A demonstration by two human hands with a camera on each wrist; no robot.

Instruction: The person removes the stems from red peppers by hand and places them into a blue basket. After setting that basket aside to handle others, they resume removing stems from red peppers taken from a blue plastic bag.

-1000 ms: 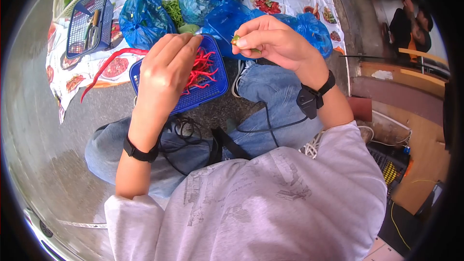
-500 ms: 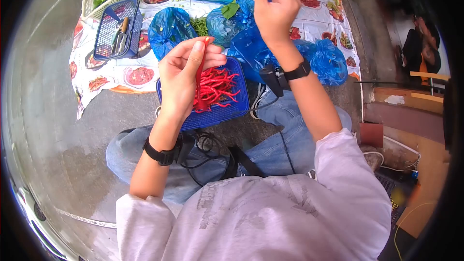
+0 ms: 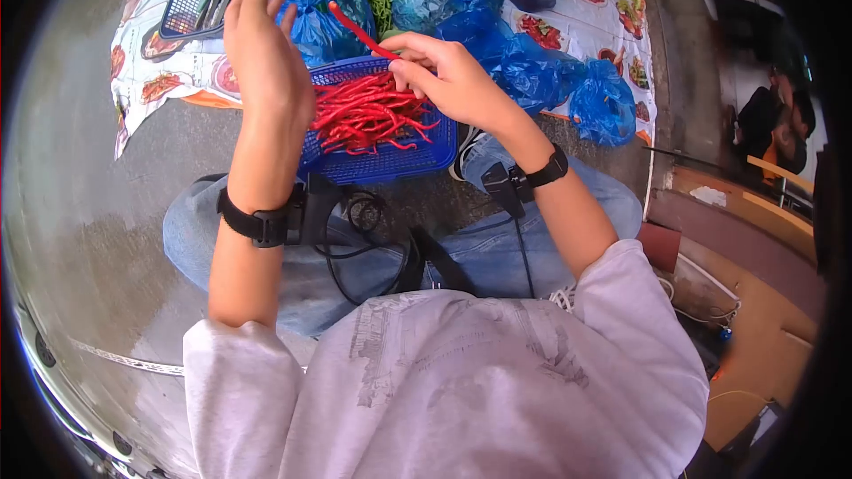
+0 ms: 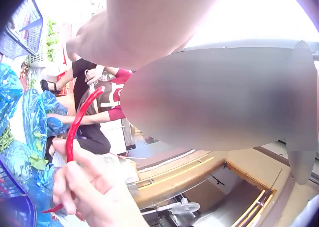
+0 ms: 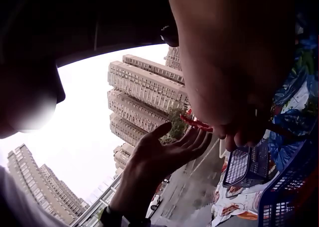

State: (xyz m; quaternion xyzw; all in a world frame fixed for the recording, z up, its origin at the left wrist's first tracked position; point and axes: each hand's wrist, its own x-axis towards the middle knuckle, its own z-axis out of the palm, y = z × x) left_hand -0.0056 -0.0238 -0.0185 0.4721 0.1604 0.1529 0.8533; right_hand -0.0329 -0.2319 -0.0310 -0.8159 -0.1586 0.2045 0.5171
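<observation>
My right hand pinches one long red chili pepper over the near basket, its far end pointing up and to the left. The left wrist view shows the same chili standing up out of the curled right fingers. My left hand is raised at the basket's left side, fingers spread and holding nothing; the right wrist view has its palm turned upward close to the chili. Below both hands, a heap of red chilies lies in a blue plastic basket.
Blue plastic bags stand behind the basket on a food-printed sheet. Green beans lie between two bags. A second blue basket holds handled tools at the upper left. Another person sits across the sheet.
The right hand has come back from the upper bags to the chili basket and now has the red chili the left hand held. The left hand has opened and moved left.
</observation>
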